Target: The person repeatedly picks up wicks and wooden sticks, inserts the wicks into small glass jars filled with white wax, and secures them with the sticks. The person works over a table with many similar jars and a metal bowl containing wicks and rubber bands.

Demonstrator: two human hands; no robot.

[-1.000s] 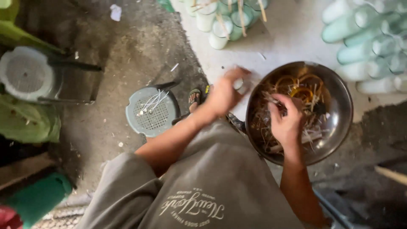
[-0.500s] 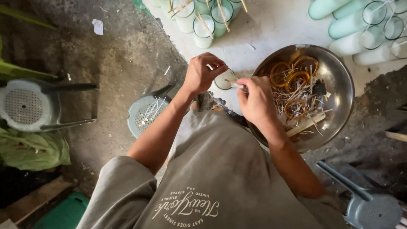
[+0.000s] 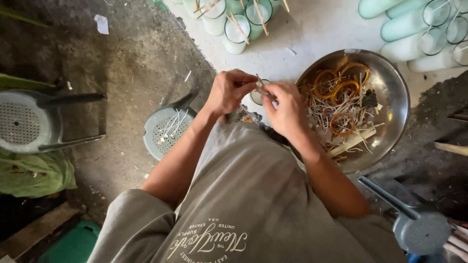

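Floor [image 3: 122,58] of rough grey concrete lies under everything. Just right of the right hand [image 3: 287,109] sits a round steel bowl [image 3: 395,97] — full of thin sticks and orange rings. Left of the left hand [image 3: 229,90] stands an upturned grey stool [image 3: 165,129]. Both hands meet above a small glass jar [image 3: 257,97], fingertips pinching a thin stick [image 3: 263,88] between them — fingers otherwise curled.
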